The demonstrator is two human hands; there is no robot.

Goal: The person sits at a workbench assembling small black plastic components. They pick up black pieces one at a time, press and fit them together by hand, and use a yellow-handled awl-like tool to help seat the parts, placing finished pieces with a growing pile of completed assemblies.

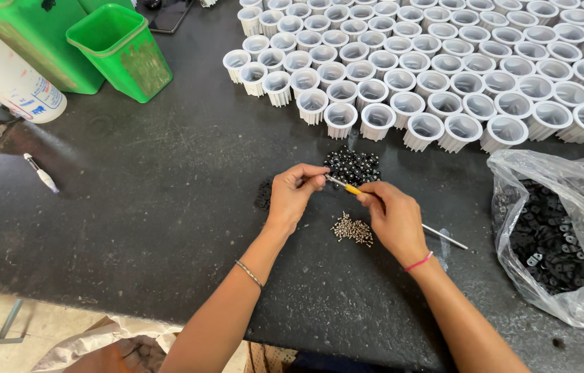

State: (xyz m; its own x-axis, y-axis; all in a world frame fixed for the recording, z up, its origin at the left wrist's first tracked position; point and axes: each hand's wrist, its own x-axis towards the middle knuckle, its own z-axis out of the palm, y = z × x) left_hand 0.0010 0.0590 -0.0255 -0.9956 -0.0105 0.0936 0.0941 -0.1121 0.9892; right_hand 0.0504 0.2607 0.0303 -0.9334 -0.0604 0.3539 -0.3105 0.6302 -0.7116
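Dark tabletop (133, 207) under you. Far right: rows of white ribbed cups (444, 62), mouths up. Near right: clear plastic bag (561, 228) of black parts. Far left: green bin (122, 48) and a white bottle (5, 79). Centre: your left hand (292, 197) pinches something small at its fingertips, too small to tell; your right hand (394, 220) is closed around a thin yellow-handled tool (352, 188), tip meeting the left fingers. Black beads (352, 166) just beyond, small metal screws (352, 229) just nearer.
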